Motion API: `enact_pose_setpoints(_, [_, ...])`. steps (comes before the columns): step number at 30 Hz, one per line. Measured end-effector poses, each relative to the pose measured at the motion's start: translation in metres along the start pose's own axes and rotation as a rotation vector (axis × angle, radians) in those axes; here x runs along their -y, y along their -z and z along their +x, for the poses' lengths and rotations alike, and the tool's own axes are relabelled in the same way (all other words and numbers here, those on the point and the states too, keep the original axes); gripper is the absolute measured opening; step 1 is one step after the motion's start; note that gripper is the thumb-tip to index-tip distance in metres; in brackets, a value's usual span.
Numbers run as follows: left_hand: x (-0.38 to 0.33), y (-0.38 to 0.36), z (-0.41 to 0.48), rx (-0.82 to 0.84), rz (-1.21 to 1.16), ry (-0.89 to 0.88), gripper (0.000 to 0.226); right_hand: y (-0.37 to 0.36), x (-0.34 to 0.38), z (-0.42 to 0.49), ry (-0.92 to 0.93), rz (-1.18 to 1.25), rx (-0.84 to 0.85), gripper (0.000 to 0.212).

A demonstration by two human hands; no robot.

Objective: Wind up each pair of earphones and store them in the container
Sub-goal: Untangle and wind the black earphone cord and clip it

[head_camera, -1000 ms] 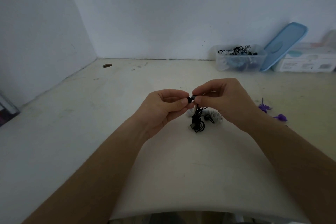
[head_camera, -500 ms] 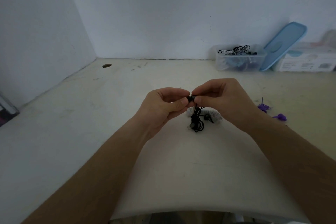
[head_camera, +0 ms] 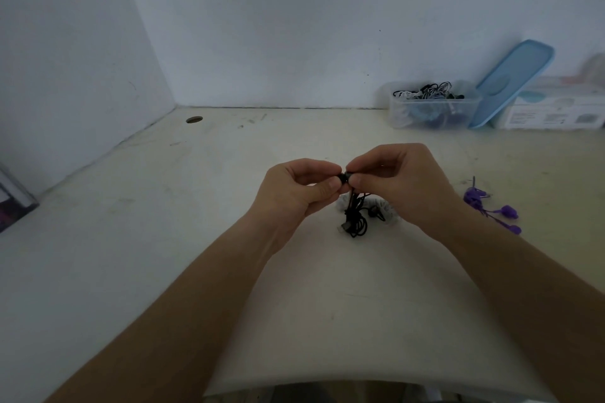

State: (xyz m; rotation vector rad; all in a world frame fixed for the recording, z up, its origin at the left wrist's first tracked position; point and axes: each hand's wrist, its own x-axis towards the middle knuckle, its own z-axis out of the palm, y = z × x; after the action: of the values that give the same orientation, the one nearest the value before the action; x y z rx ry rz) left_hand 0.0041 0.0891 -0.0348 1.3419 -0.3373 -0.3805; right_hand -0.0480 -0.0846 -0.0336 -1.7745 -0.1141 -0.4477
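Black earphones hang as a loose bundle between my hands above the table's middle. My left hand and my right hand both pinch the bundle's top end, thumbs and fingers meeting. The plug and loops dangle down to the tabletop. A grey-white earphone bundle lies on the table just behind the black one, partly hidden. Purple earphones lie to the right of my right wrist. A clear plastic container holding several wound earphones stands at the back right by the wall.
A blue lid leans against the wall beside the container. A white box stands right of it. A cable hole is in the table at the back left. A dark object sits at the left edge.
Almost nothing differs; both hands keep pinching the top of the black earphones, with only slight finger shifts and the dangling cord staying put.
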Motion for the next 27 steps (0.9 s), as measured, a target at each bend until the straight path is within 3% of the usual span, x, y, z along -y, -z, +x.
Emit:
enact_pose_setpoints(12, [-0.0002, 0.0009, 0.0008, 0.001, -0.068, 0.067, 0.017, -0.002, -0.0009, 0.0019, 0.069, -0.219, 0.005, 0.019])
enact_pose_setpoints(19, [-0.004, -0.0002, 0.0019, 0.02, -0.078, 0.051, 0.017, 0.0, 0.0017, 0.0008, -0.01, 0.034, -0.001, 0.024])
enact_pose_setpoints(27, [-0.004, 0.0025, 0.0031, 0.029, 0.077, -0.005, 0.017, -0.0035, 0.0024, 0.0004, 0.01, -0.002, 0.005, 0.025])
